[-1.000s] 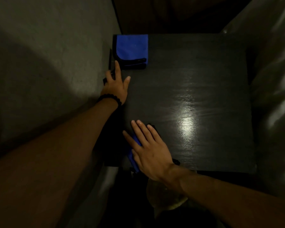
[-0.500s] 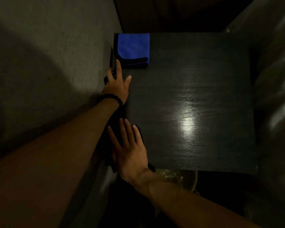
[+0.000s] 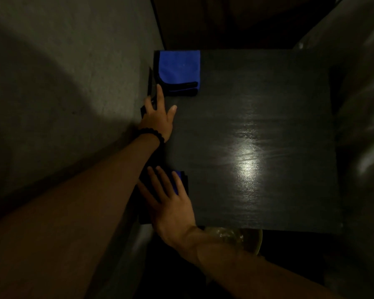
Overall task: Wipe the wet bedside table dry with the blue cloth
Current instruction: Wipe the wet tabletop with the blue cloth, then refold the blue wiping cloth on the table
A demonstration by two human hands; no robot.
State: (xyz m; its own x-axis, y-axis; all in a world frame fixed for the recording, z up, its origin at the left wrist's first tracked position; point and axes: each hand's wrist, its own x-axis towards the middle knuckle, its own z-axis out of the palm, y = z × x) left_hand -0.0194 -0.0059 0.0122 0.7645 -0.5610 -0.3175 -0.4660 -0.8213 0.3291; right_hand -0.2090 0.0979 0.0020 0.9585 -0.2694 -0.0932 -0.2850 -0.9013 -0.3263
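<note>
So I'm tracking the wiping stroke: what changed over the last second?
The right hand, flat on the blue cloth, slid it left along the table's near edge to the near-left corner. The left hand stayed braced at the left edge; the folded blue cloth stayed at the far-left corner.

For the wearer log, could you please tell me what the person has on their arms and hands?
Both forearms are bare, with no sleeves in view. The left hand has a black beaded bracelet around its wrist. The right hand wears nothing visible: no glove, ring or watch.
</note>
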